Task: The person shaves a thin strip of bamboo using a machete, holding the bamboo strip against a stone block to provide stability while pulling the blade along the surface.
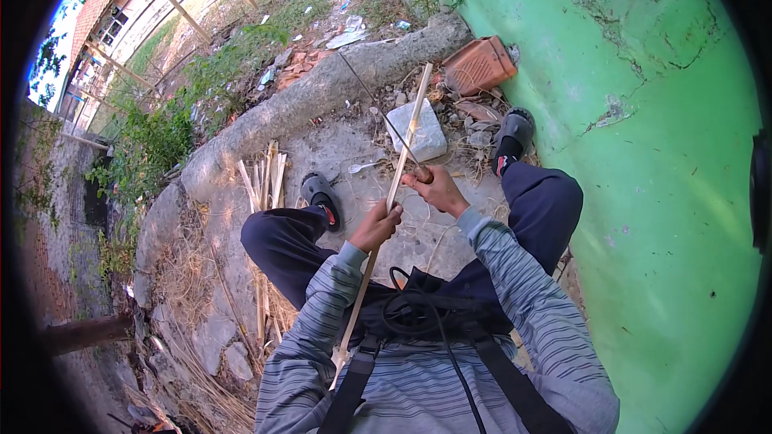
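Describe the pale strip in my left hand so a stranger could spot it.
From the green wall, look left to the person's left hand. A long, pale strip slants through it. Unlike the loose strips nearby, it crosses a dark blade.

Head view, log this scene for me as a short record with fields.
Left hand: closed around the strip
Right hand: grips the knife by its handle
Strip: long, pale, slanting from the lap up past both hands
Knife: thin dark blade, crossing the strip in this view; contact unclear
Ground ahead: white block, white spoon
Beside left shoe: pile of loose strips
Right side: green wall, with an orange brick near it
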The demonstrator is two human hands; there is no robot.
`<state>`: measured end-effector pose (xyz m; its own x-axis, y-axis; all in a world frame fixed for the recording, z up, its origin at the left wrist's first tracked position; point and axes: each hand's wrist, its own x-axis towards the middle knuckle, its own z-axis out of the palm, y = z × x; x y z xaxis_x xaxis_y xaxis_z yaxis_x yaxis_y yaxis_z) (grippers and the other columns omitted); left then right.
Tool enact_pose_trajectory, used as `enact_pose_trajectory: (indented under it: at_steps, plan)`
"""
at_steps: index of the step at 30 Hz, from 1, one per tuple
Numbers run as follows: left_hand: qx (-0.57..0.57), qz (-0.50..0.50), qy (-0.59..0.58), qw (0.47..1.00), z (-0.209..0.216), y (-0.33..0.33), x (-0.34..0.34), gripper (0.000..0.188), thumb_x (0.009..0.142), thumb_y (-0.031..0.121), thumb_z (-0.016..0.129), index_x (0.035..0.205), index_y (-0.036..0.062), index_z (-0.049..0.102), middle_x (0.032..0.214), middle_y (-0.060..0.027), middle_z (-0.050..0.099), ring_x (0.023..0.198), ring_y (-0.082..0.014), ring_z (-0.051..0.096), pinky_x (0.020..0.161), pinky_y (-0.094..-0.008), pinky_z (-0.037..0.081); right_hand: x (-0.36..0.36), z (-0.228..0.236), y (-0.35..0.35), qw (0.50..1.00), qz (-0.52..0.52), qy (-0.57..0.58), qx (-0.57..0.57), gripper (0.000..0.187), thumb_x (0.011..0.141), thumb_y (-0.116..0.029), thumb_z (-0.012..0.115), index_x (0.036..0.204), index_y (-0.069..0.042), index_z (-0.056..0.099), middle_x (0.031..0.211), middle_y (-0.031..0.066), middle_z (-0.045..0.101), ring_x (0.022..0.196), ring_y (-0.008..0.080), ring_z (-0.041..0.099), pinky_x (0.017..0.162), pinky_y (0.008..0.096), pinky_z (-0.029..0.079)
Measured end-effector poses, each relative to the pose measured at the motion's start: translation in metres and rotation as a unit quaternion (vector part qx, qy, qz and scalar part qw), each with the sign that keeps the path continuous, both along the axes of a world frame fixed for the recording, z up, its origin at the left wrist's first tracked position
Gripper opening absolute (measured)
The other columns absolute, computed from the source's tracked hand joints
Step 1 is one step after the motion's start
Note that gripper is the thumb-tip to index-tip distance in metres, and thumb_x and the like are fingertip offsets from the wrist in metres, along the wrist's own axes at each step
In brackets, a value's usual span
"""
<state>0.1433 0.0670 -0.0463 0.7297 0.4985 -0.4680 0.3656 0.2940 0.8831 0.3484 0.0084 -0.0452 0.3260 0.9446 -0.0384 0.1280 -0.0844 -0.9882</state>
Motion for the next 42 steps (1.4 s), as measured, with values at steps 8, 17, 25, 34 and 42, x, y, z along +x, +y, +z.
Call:
enact_pose_trajectory:
  at_steps: [8,17,25,34,42]
  plan:
    - [-0.183,0.047,-0.049,0.981,0.007,0.012,0.009,0.038,0.11,0.05,0.043,0.09,0.0174,0.044,0.069,0.0073,0.033,0.052,-0.0053,0.03,0.045,-0.0251,0.023,0.017,-0.008,-0.023,0.961,0.007,-0.257,-0.099,0.042,0.089,-0.044,0.078,0.089,-0.002,0.071,0.072,0.0148,0.07,0.069,0.0322,0.07,0.064,0.0421,0.052]
    - [-0.156,0.073,-0.023,0.985,-0.016,0.009,0.016,0.034,0.11,0.039,0.045,0.092,0.0107,0.047,0.068,0.005,0.037,0.053,-0.0068,0.033,0.046,-0.0275,0.027,-0.002,-0.028,-0.026,0.939,0.029,-0.315,-0.134,0.042,0.088,-0.052,0.074,0.087,-0.01,0.073,0.074,0.015,0.071,0.074,0.0394,0.07,0.065,0.0474,0.053]
    - [0.083,0.097,0.026,0.991,-0.063,0.003,0.017,0.035,0.108,0.037,0.05,0.097,0.0042,0.056,0.07,0.0002,0.049,0.06,-0.0107,0.043,0.056,-0.0331,0.035,-0.003,-0.032,-0.026,0.939,0.057,-0.302,-0.156,0.043,0.087,-0.053,0.075,0.088,-0.009,0.074,0.076,0.0157,0.071,0.076,0.0398,0.07,0.067,0.0488,0.054]
    - [-0.08,0.084,-0.002,0.993,-0.032,0.001,0.012,0.029,0.11,0.034,0.047,0.112,0.0054,0.053,0.079,-0.0001,0.052,0.05,-0.0088,0.045,0.042,-0.0275,0.035,0.001,-0.045,-0.024,0.951,0.006,-0.258,-0.171,0.042,0.088,-0.049,0.075,0.088,-0.008,0.074,0.08,0.0159,0.073,0.079,0.0384,0.071,0.07,0.0476,0.054]
    - [-0.071,0.016,0.012,0.997,-0.046,0.002,0.001,0.032,0.11,0.034,0.048,0.12,0.0054,0.059,0.084,-0.0006,0.057,0.057,-0.0103,0.057,0.049,-0.0265,0.047,-0.007,-0.058,-0.017,0.993,-0.048,0.004,-0.112,0.039,0.088,-0.04,0.08,0.091,-0.001,0.075,0.076,0.0077,0.073,0.067,0.0179,0.066,0.064,0.0369,0.051]
